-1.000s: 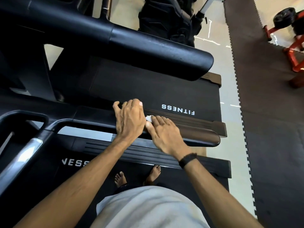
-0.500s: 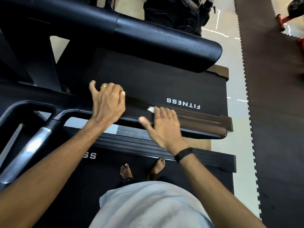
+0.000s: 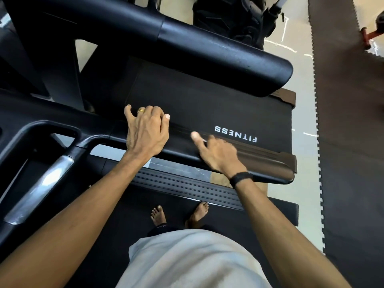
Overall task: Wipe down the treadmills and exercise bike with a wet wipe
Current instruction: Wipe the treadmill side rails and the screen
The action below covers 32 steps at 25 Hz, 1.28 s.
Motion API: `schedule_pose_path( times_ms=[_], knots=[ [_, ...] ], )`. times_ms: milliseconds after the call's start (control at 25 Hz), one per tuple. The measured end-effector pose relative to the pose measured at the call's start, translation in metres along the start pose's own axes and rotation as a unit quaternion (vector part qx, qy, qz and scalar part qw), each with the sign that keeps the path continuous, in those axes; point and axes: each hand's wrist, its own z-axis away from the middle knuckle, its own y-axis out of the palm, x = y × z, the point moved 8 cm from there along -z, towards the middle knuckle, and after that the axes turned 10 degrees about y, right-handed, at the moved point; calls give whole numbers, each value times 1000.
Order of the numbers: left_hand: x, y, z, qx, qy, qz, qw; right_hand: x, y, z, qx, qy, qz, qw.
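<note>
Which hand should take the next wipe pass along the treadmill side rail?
Right. The right hand already lies on the side rail, a sliver of white wipe showing under it; the left hand only braces.

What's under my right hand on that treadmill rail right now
The right hand lies on the treadmill's side rail. A white sliver of the wipe shows by the thumb; the rest is covered by the hand.

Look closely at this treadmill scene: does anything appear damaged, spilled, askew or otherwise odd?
Nothing is spilled or broken. The one mark that stands out is a patch of pale scuffs on the black handrail at the top. The left hand rests on the treadmill side rail; the right hand is motion-blurred, so the wipe is barely visible.
</note>
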Motion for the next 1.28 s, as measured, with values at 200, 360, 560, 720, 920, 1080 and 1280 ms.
schedule_pose_path(
  times_ms=[200, 360, 560, 720, 920, 1080, 1280],
  knots=[
    [8, 1, 2, -6, -23, -5, 1000, 40, 29, 85, -48, -208, 79, 974],
    [5, 3, 0, -7, -17, -2, 1000, -31, 3, 87, -81, -120, 72, 987],
    [6, 1, 1, -10, -18, 3, 1000, 5, 3, 9, -1, -30, 37, 999],
    [8, 3, 2, -11, -23, 2, 1000, 47, 28, 65, -13, -195, 75, 978],
    [7, 2, 0, -19, -17, 0, 1000, -34, 20, 72, -54, -176, 88, 979],
    [4, 1, 0, -19, -10, 4, 1000, -30, 4, -1, 94, -1, 39, 995],
    [7, -6, 3, -62, -21, 27, 997, 64, 12, -11, 237, -59, -28, 969]
  ],
)
